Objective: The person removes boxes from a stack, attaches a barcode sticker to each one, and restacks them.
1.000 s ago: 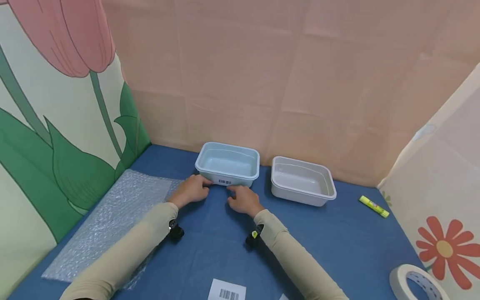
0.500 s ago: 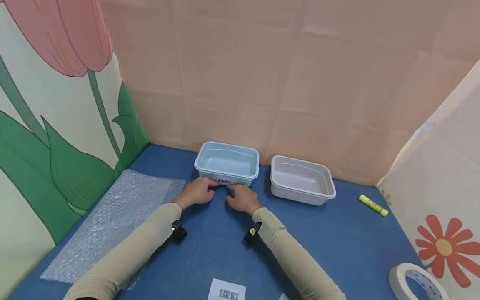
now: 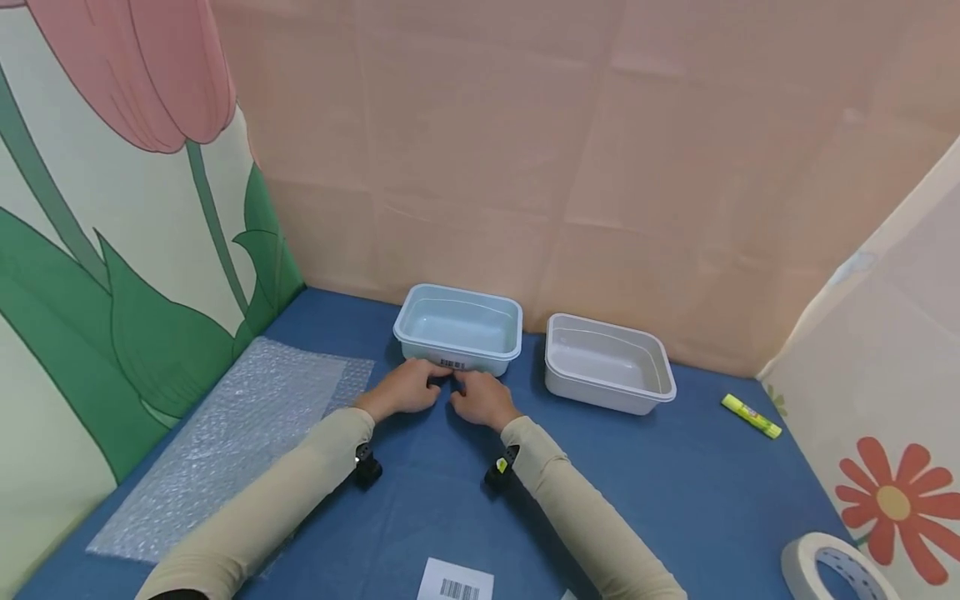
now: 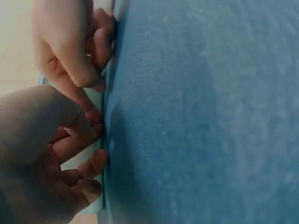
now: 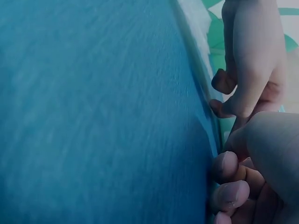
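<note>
A light blue plastic container (image 3: 491, 365) stands at the back of the blue table, a small barcode label (image 3: 452, 363) on its front wall. My left hand (image 3: 405, 387) reaches in from the left, its index finger extended against the label and partly covering it. From the other side, my right hand (image 3: 486, 402) touches the label's lower right edge with its index finger. The other fingers of both hands are loosely bent. In the left wrist view my left hand (image 4: 42, 135) and right hand (image 4: 70, 46) nearly meet fingertip to fingertip at the container's wall.
A greyish white container (image 3: 592, 390) stands to the right of the blue one. Bubble wrap (image 3: 225, 450) lies at the left. A white card with a barcode (image 3: 455, 581) is near the front, a yellow-green glue stick (image 3: 752, 416) and a tape roll (image 3: 802, 554) at the right.
My left index finger has slid rightward along the label, towards the right hand's fingertip, and now covers the label's left and lower part. The right hand stays almost still.
</note>
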A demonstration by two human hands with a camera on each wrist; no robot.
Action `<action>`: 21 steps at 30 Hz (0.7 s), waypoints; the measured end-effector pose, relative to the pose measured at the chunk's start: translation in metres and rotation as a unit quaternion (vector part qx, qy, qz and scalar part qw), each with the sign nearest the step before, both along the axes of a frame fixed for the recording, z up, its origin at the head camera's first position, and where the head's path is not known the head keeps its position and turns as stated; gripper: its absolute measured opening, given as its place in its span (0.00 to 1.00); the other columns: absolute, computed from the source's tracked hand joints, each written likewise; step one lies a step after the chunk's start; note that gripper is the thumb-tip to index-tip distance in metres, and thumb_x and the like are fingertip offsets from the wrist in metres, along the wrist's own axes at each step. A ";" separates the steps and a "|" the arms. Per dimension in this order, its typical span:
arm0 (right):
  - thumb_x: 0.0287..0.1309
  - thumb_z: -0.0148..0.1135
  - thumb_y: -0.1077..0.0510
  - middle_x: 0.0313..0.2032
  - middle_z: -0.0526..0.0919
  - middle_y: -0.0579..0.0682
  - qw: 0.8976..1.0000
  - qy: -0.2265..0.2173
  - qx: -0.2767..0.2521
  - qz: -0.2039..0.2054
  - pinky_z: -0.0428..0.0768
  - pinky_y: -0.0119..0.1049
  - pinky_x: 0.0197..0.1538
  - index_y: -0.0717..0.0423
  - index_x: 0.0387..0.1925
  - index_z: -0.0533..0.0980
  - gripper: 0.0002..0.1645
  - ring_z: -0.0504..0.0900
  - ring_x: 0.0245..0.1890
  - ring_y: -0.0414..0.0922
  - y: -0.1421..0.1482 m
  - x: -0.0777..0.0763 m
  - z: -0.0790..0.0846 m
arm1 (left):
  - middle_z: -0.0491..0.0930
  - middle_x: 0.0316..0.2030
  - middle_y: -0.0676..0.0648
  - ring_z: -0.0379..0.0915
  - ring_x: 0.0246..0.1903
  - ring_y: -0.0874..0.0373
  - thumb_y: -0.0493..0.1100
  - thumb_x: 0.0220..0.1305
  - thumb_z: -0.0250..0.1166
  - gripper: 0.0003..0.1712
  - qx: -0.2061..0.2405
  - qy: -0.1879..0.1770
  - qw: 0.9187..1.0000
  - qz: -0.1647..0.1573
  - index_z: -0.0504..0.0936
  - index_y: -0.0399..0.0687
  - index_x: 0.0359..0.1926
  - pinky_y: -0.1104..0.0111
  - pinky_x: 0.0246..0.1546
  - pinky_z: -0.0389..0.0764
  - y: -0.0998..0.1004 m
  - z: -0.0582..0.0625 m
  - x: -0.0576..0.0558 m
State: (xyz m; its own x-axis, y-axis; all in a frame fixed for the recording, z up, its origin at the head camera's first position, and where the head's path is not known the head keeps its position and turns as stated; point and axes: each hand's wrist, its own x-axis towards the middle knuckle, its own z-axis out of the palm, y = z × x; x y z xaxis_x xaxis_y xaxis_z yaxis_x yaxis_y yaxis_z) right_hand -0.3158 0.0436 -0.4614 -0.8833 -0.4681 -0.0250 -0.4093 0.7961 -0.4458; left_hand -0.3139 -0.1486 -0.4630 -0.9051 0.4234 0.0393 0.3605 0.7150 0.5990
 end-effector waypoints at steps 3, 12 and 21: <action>0.69 0.57 0.57 0.14 0.66 0.41 1.000 -0.004 0.003 -0.009 0.67 0.37 0.28 0.50 0.70 0.75 0.28 0.67 0.17 0.41 0.002 -0.002 -0.001 | 0.86 0.43 0.34 0.62 0.19 0.58 0.34 0.66 0.58 0.30 -0.004 -0.003 1.000 0.009 0.78 0.47 0.69 0.66 0.27 0.65 0.001 -0.002 0.000; 0.71 0.55 0.57 0.12 0.76 0.42 0.999 -0.033 -0.013 -0.018 0.71 0.34 0.21 0.54 0.70 0.74 0.28 0.75 0.14 0.39 0.015 -0.008 0.000 | 0.87 0.51 0.35 0.68 0.25 0.56 0.32 0.65 0.59 0.28 -0.013 0.004 1.000 0.010 0.80 0.45 0.67 0.64 0.31 0.68 -0.013 0.002 -0.003; 0.71 0.56 0.56 0.12 0.76 0.43 0.998 -0.047 -0.017 -0.024 0.71 0.35 0.21 0.54 0.70 0.74 0.28 0.76 0.13 0.39 0.017 -0.004 0.003 | 0.80 0.64 0.37 0.74 0.34 0.53 0.34 0.66 0.59 0.28 -0.041 -0.009 0.999 0.012 0.79 0.45 0.68 0.62 0.36 0.71 -0.019 0.006 0.000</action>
